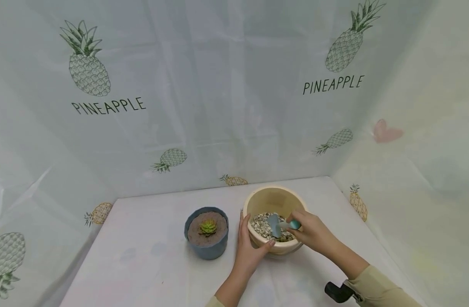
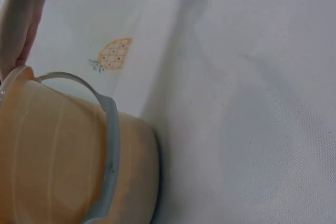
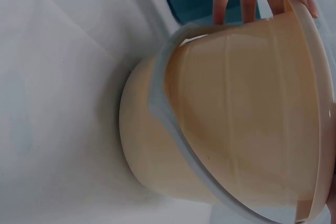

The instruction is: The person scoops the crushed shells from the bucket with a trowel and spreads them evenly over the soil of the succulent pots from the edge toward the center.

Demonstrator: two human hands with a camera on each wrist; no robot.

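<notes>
A cream bucket (image 1: 275, 197) with a grey handle (image 3: 173, 121) hanging down its side stands on the table, pebbly grey-white gravel (image 1: 262, 224) inside. My left hand (image 1: 249, 251) holds the bucket at its left and front, fingers along the outer wall and thumb at the front rim. Inside the mouth, my right hand (image 1: 311, 230) pinches the teal-ended handle of a small garden tool (image 1: 274, 225). The tool's broad blue head lies against the gravel. In the right wrist view, the left hand's fingers (image 3: 249, 1) spread over the bucket's side.
Left of the bucket stands a blue pot (image 1: 209, 252) with brownish soil and a small green succulent (image 1: 208, 227). A white cloth covers the table (image 1: 150, 238). Pineapple-printed sheets (image 1: 219, 106) hang behind and at both sides. A black device (image 1: 339, 292) is at my right sleeve.
</notes>
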